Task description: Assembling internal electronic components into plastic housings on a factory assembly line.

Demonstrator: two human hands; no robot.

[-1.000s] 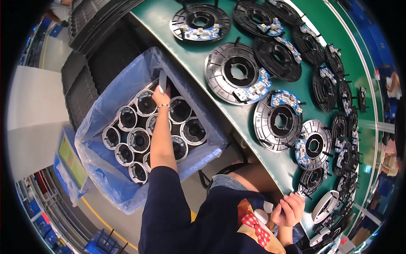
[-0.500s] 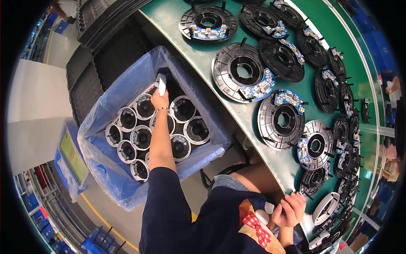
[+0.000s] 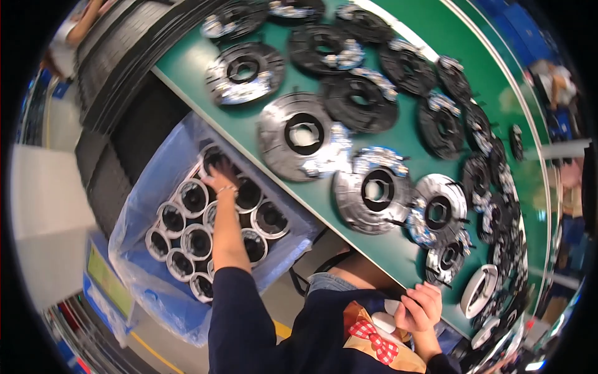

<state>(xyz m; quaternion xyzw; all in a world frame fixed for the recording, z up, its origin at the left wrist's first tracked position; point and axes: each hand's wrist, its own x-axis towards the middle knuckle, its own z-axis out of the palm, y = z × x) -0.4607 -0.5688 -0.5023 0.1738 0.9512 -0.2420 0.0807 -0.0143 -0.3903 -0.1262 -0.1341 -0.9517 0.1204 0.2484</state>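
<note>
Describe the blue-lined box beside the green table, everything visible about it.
The box stands on the floor left of the green table, below its edge. A loose, crinkled blue plastic liner, translucent, drapes over its rim. Inside, round black cup-shaped parts with pale rims stand packed side by side, open ends up. The left hand reaches into its far end, resting on the parts there. Black stacked trays sit beside it.

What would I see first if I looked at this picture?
First, the many round black discs spread over the long green table. Next, at the lower left, the blue-lined box packed with round black parts with pale rims, where the left hand reaches in. The right hand rests by the table's near edge.
</note>
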